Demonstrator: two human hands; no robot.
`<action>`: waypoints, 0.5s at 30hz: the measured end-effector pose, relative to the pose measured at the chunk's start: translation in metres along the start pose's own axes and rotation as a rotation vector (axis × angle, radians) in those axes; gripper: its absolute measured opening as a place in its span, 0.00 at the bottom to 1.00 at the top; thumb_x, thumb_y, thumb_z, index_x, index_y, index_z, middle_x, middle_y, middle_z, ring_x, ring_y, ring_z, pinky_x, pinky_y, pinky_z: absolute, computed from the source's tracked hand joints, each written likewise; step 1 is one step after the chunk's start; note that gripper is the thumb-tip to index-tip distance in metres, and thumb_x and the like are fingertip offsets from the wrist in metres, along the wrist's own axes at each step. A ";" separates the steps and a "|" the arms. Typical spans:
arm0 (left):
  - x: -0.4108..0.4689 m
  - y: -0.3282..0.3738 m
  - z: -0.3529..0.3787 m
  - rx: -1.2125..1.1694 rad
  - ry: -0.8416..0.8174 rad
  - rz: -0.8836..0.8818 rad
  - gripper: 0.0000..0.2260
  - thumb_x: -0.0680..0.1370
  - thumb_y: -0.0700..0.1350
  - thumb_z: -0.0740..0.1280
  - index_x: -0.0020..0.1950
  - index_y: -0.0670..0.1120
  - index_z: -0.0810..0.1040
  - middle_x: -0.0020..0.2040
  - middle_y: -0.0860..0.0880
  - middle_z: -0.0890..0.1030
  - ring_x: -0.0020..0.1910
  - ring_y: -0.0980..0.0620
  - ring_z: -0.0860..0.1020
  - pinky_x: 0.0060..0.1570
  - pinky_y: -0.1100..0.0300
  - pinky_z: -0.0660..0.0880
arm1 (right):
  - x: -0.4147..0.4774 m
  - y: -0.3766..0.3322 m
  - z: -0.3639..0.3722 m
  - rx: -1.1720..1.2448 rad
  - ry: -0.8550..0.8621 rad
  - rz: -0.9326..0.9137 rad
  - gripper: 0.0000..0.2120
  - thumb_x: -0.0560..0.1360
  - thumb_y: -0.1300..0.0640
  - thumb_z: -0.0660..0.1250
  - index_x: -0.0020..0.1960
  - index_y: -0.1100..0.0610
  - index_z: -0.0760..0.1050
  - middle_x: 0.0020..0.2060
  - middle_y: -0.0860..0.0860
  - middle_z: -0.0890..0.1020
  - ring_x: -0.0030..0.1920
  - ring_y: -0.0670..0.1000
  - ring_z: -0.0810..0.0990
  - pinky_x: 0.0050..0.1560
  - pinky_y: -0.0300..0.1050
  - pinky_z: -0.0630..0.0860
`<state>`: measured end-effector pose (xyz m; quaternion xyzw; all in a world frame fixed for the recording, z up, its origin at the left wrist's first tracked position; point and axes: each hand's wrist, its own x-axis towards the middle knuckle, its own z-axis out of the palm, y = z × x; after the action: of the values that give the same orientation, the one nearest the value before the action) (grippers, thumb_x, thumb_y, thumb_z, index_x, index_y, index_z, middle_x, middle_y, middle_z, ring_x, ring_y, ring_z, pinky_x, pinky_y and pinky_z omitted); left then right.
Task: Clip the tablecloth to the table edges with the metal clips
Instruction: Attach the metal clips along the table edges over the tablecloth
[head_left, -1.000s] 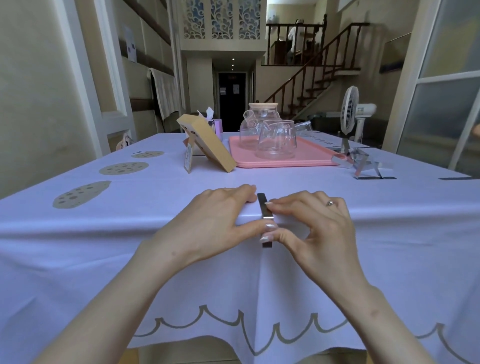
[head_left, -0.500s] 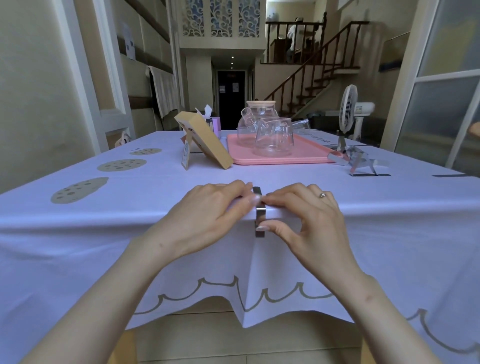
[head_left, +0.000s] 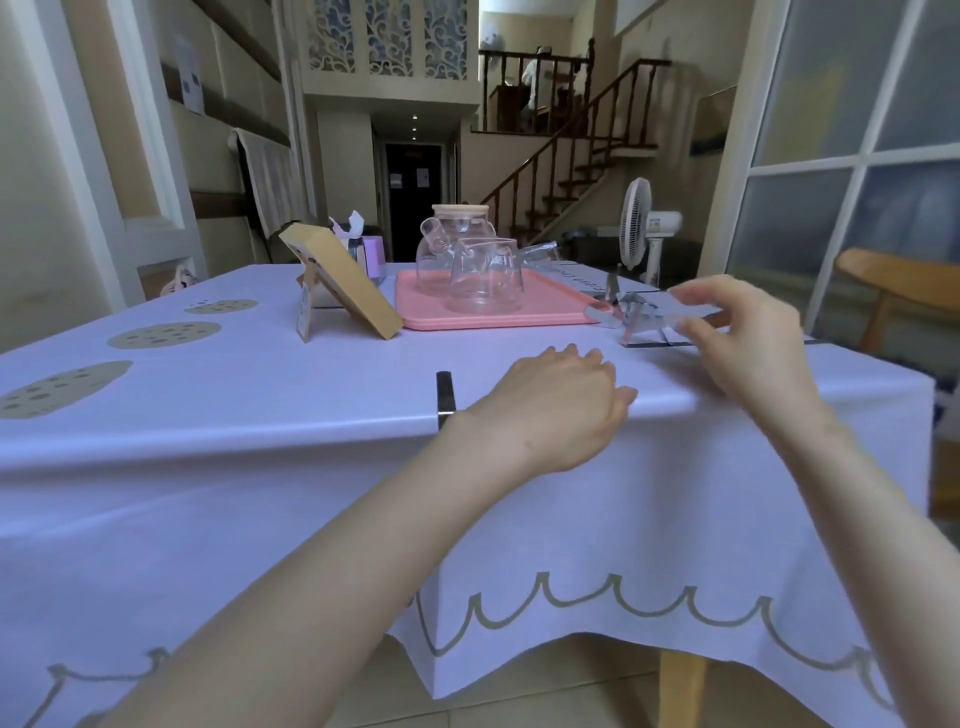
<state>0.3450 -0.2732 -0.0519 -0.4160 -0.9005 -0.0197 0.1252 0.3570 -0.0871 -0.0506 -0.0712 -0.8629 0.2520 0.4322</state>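
One clip (head_left: 445, 400) already pins the tablecloth (head_left: 260, 410) in front of the tray (head_left: 415, 314), so with our left hand (head_left: 558, 415) slack and empty we reach our right hand (head_left: 748, 343), fingers spread, toward the spares (head_left: 632, 318) right of the tray, which we reckon need pinching next.

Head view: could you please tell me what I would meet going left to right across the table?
Cookie prints → brown box → fitted metal clip → left hand → right hand.

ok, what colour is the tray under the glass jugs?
The tray is plain pink with no pattern. The head view shows it best.
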 end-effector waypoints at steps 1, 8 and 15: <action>0.010 0.008 0.002 -0.021 -0.001 0.006 0.19 0.83 0.49 0.47 0.62 0.39 0.69 0.65 0.42 0.70 0.66 0.41 0.66 0.63 0.48 0.66 | 0.013 0.004 -0.002 0.030 -0.050 0.030 0.14 0.74 0.57 0.68 0.60 0.51 0.76 0.54 0.48 0.80 0.43 0.51 0.77 0.50 0.46 0.73; 0.046 0.034 0.018 -0.105 0.040 0.062 0.19 0.83 0.50 0.47 0.66 0.39 0.66 0.69 0.41 0.67 0.67 0.42 0.66 0.60 0.49 0.65 | 0.048 0.016 0.010 0.031 -0.390 -0.013 0.12 0.74 0.54 0.69 0.57 0.52 0.78 0.45 0.48 0.81 0.36 0.42 0.75 0.41 0.37 0.70; 0.043 0.031 0.022 -0.018 0.086 0.129 0.19 0.83 0.51 0.49 0.68 0.41 0.64 0.68 0.42 0.68 0.65 0.42 0.67 0.57 0.52 0.66 | 0.038 0.029 -0.013 0.372 -0.320 0.050 0.08 0.71 0.64 0.71 0.39 0.58 0.72 0.28 0.51 0.81 0.28 0.47 0.80 0.35 0.46 0.77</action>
<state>0.3368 -0.2175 -0.0652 -0.4732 -0.8653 -0.0377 0.1612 0.3413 -0.0449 -0.0317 0.0292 -0.8570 0.4254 0.2895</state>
